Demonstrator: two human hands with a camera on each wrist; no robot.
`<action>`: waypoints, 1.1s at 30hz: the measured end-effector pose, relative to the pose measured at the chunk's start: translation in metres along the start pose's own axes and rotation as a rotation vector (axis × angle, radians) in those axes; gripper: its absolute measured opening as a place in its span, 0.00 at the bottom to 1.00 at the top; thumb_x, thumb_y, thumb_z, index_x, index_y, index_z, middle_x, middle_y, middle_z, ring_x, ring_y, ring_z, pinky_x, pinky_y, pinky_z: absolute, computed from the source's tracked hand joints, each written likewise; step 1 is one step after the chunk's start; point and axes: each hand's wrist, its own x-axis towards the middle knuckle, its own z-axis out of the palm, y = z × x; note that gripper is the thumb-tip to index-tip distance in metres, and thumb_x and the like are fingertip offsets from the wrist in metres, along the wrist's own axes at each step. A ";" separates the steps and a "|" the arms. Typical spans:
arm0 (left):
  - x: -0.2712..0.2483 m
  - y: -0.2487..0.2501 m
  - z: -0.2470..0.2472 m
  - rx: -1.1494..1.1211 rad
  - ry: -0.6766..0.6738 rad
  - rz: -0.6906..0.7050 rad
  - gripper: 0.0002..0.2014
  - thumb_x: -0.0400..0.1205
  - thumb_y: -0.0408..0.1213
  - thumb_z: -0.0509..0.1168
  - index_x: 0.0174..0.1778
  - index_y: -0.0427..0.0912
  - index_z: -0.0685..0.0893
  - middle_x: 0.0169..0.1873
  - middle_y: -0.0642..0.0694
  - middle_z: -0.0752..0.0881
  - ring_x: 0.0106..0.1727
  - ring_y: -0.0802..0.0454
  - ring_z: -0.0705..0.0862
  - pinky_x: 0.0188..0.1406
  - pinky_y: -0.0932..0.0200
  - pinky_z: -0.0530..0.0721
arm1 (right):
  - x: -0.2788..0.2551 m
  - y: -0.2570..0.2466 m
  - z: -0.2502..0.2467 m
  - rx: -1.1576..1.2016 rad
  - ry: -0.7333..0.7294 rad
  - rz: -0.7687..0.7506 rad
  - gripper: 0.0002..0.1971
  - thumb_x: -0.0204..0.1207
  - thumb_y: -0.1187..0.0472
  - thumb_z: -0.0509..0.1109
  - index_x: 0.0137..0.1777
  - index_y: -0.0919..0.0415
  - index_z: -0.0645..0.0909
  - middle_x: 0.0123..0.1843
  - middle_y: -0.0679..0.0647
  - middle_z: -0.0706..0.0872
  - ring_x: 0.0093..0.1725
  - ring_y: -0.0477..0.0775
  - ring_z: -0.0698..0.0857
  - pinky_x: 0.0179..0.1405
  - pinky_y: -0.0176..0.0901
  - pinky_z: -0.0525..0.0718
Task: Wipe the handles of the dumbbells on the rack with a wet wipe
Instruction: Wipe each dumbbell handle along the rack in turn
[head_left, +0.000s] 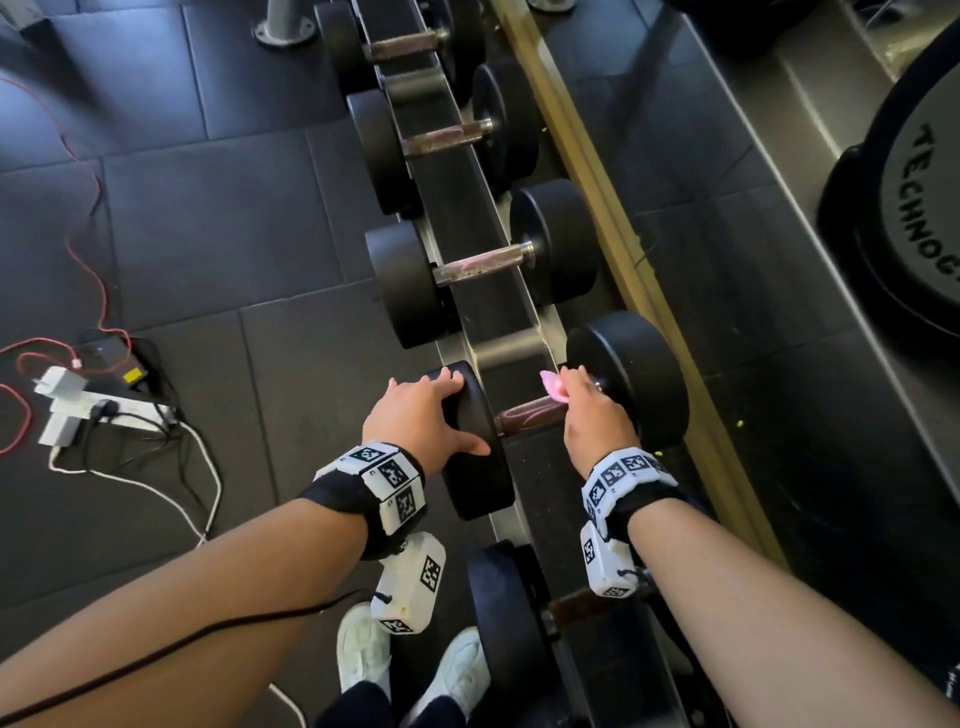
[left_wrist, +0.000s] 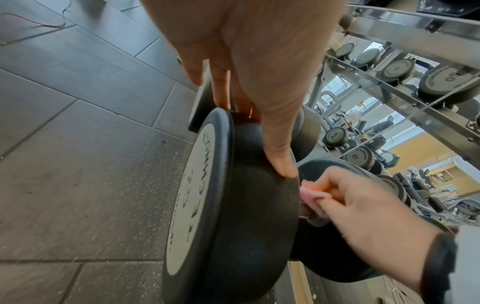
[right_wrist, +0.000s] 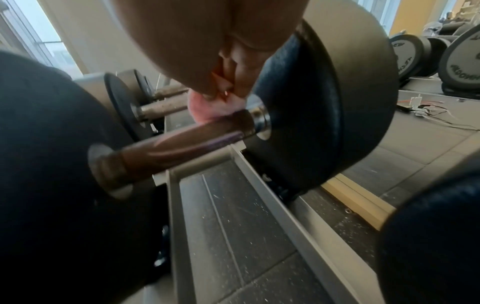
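Observation:
A black dumbbell lies across the rack (head_left: 511, 332) right in front of me, its brown handle (head_left: 524, 418) (right_wrist: 182, 142) between two round heads. My left hand (head_left: 431, 410) (left_wrist: 259, 82) rests flat on the near left head (head_left: 483, 483) (left_wrist: 246, 226), fingers laid over its top and thumb on its inner edge. At the handle's right end, beside the right head (head_left: 634, 369) (right_wrist: 324, 113), my right hand (head_left: 571, 395) (left_wrist: 363, 207) (right_wrist: 207, 51) pinches a crumpled pink wet wipe (head_left: 551, 387) (left_wrist: 310, 193) (right_wrist: 207, 109). The wipe touches the top of the handle near the chrome collar.
More dumbbells (head_left: 483, 265) sit further along the rack, and another (head_left: 519, 623) sits nearer me. A power strip with red and white cables (head_left: 98, 410) lies on the dark floor tiles to the left. A wood-framed mirror (head_left: 623, 249) runs along the right. My white shoes (head_left: 410, 665) stand below.

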 end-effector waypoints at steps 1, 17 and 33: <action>0.000 -0.001 0.001 -0.008 -0.003 -0.008 0.50 0.65 0.63 0.77 0.82 0.61 0.63 0.82 0.54 0.67 0.83 0.40 0.61 0.83 0.46 0.55 | -0.001 0.002 0.003 -0.029 -0.014 -0.001 0.19 0.79 0.73 0.62 0.67 0.57 0.69 0.66 0.62 0.82 0.54 0.65 0.88 0.47 0.54 0.85; -0.003 -0.001 0.003 -0.130 0.025 -0.079 0.50 0.61 0.60 0.81 0.79 0.64 0.67 0.74 0.51 0.74 0.79 0.46 0.67 0.74 0.43 0.74 | 0.000 -0.010 0.023 0.083 -0.133 -0.183 0.30 0.80 0.75 0.57 0.75 0.44 0.76 0.82 0.52 0.72 0.77 0.55 0.77 0.75 0.49 0.76; -0.005 -0.001 0.002 -0.159 0.039 -0.071 0.48 0.63 0.58 0.82 0.79 0.64 0.67 0.75 0.52 0.73 0.79 0.47 0.66 0.78 0.39 0.69 | -0.023 -0.031 0.028 0.108 -0.130 -0.215 0.24 0.82 0.67 0.55 0.69 0.36 0.70 0.74 0.47 0.78 0.58 0.61 0.88 0.51 0.51 0.84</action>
